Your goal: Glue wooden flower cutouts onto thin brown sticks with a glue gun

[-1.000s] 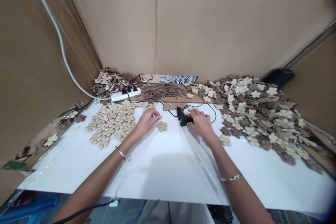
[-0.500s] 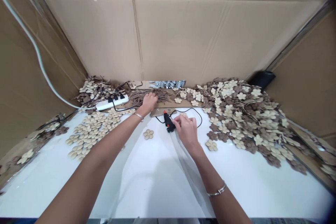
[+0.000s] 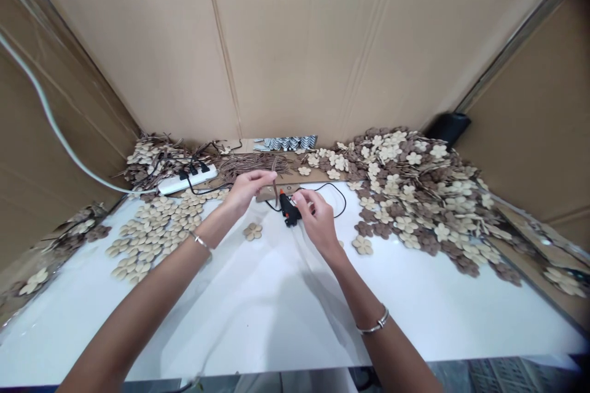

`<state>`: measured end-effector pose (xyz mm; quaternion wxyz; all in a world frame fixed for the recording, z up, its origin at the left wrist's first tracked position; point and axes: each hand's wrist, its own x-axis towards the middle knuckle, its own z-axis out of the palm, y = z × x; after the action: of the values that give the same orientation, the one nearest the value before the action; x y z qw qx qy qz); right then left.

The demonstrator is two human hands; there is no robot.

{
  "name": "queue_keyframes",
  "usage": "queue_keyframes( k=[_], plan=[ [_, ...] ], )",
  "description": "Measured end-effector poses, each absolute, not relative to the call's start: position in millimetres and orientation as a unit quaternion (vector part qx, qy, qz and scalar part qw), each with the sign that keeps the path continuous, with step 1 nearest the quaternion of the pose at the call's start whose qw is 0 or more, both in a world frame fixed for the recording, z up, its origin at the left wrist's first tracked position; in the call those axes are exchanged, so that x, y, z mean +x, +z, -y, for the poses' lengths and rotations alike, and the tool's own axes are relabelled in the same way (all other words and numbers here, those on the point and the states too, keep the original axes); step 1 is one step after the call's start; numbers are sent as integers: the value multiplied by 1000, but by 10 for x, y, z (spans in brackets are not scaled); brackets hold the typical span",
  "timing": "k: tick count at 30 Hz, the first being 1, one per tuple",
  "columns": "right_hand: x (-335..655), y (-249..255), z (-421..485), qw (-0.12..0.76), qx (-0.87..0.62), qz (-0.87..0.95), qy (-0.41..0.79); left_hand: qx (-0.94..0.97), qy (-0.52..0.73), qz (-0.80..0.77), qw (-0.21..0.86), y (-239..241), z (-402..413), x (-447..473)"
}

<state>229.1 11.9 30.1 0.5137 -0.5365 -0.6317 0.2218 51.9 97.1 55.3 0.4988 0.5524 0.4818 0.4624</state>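
My left hand (image 3: 251,189) is closed, pinching a thin brown paper strip (image 3: 275,191) between thumb and fingertips. The strip stands roughly upright just left of the glue gun. A black hot glue gun (image 3: 289,211) with an orange nozzle rests on the white table in front of a small brown board (image 3: 265,194). Right beside the gun, my right hand (image 3: 317,215) has its thumb and forefinger pinched together; what they hold, if anything, is too small to make out. A single beige flower (image 3: 252,231) lies on the table below my left hand.
Beige flowers (image 3: 159,227) are spread on the left, and beige and brown ones (image 3: 415,196) are heaped on the right. Behind lie a bundle of brown strips (image 3: 249,164) and a white power strip (image 3: 188,180). Cardboard walls (image 3: 295,61) enclose the white table (image 3: 221,325).
My left hand has come back from the bundle of brown strips, now with one strip in its fingers. My right hand stays beside the glue gun. The view has shifted slightly.
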Motion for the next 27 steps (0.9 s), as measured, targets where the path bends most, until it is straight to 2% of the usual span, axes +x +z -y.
queue_keyframes(
  k=[4, 8, 11, 13, 16, 18, 20, 23, 27],
  plan=[
    [2154, 301, -91, 543, -466, 632, 296, 494, 474, -473, 555, 492, -486, 554],
    [2029, 256, -73, 541, -429, 602, 401, 448, 475, -464, 599, 402, -336, 548],
    [1993, 227, -73, 533, -406, 558, 490, 443, 476, -481, 587, 352, -319, 505],
    [1995, 225, -76, 529, -395, 533, 529, 483, 503, -513, 501, 336, -287, 457],
    [2014, 250, -75, 513, -389, 521, 560, 626, 531, -519, 240, 322, -192, 362],
    [2024, 278, -62, 496, -378, 530, 574, 729, 490, -474, 67, 307, -127, 293],
    [2027, 302, -43, 481, -363, 540, 587, 791, 437, -427, -42, 284, -83, 234],
    [2021, 317, -19, 465, -359, 545, 599, 810, 412, -404, -99, 255, -56, 185],
    [2006, 295, -16, 459, -377, 541, 595, 792, 436, -428, -17, 260, -42, 185]
  ],
)
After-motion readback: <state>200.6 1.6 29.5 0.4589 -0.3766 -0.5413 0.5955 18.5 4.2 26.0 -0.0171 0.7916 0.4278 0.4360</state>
